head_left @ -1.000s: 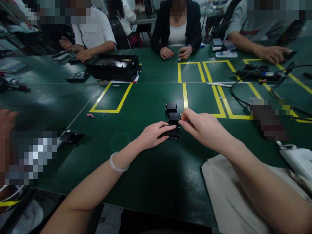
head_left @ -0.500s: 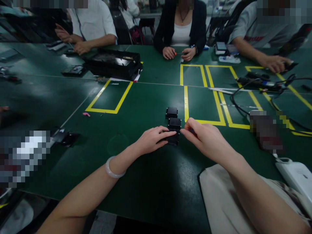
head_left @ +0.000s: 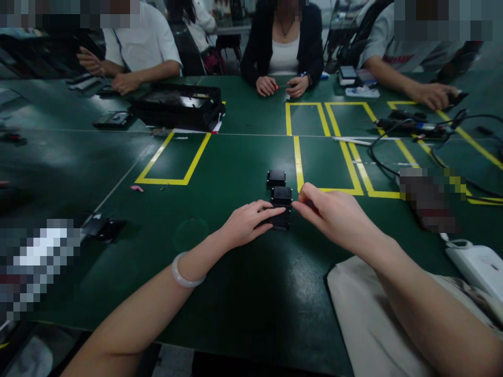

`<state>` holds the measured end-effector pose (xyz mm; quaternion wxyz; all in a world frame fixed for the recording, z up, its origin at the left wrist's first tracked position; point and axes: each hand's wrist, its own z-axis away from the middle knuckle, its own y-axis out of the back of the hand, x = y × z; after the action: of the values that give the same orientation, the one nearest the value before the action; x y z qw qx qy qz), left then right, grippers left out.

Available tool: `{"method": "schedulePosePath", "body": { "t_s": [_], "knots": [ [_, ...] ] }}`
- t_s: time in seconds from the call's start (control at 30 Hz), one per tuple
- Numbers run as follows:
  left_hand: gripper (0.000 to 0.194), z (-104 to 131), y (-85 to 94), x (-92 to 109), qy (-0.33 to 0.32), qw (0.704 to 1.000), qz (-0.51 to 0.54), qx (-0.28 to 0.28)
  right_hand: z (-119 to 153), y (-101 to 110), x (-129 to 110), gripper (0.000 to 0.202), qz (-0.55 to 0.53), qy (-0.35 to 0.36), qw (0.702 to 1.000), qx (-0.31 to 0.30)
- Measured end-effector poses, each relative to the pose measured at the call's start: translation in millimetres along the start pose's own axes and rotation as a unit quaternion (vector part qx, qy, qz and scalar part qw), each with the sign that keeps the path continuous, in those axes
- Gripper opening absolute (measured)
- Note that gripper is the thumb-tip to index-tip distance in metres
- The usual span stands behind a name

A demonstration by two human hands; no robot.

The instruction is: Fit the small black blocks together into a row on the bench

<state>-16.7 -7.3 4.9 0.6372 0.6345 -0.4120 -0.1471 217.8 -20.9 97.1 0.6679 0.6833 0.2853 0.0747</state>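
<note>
Three small black rectangular boxes stand in a row in front of me, with small metallic bits at their corners: a far box (head_left: 276, 178), a middle box (head_left: 282, 195) and a near box (head_left: 281, 220). My left hand (head_left: 248, 222) holds the near box from the left, index finger across its far part and thumb at its near side. At the right edge of the middle and near boxes, my right hand (head_left: 334, 212) is closed in a pinch. What sits between those fingertips is hidden or too small to make out.
Yellow tape (head_left: 298, 162) marks rectangles on the green table (head_left: 236, 298). A black case (head_left: 176, 104) stands at the far left; a cabled black tool (head_left: 408, 125) lies right. Beige cloth (head_left: 353, 309) and a white power bank (head_left: 477, 267) are near my right arm. Co-workers sit opposite.
The view has shifted slightly. Both my hands keep nearly the same places at the boxes, and the boxes stay in their row.
</note>
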Motion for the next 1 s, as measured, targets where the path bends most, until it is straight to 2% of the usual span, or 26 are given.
{"method": "schedulePosePath", "body": {
  "t_s": [0.17, 0.37, 0.6, 0.77, 1.0],
  "knots": [
    [0.049, 0.0, -0.8, 0.3, 0.0, 1.0, 0.0, 0.011, 1.2, 1.6, -5.3, 0.014, 0.002, 0.01, 1.0, 0.0],
    [0.048, -0.1, -3.6, -1.5, 0.0, 1.0, -0.009, 0.012, 1.0, 2.9, -8.0, 0.024, 0.031, 0.01, 0.999, -0.01],
    [0.049, 0.0, -2.6, -0.6, 0.001, 1.0, -0.01, 0.01, 3.0, 3.7, -7.7, 0.016, 0.017, 0.016, 1.0, -0.001],
    [0.049, 0.2, -2.7, -0.3, 0.001, 1.0, -0.011, 0.013, 1.9, 3.1, -6.3, 0.023, 0.015, 0.021, 1.0, -0.003],
    [0.05, 0.7, -3.2, -1.1, -0.005, 1.0, -0.006, 0.021, 1.4, 0.6, -7.9, 0.015, 0.017, 0.02, 1.0, 0.012]
  ]
}}
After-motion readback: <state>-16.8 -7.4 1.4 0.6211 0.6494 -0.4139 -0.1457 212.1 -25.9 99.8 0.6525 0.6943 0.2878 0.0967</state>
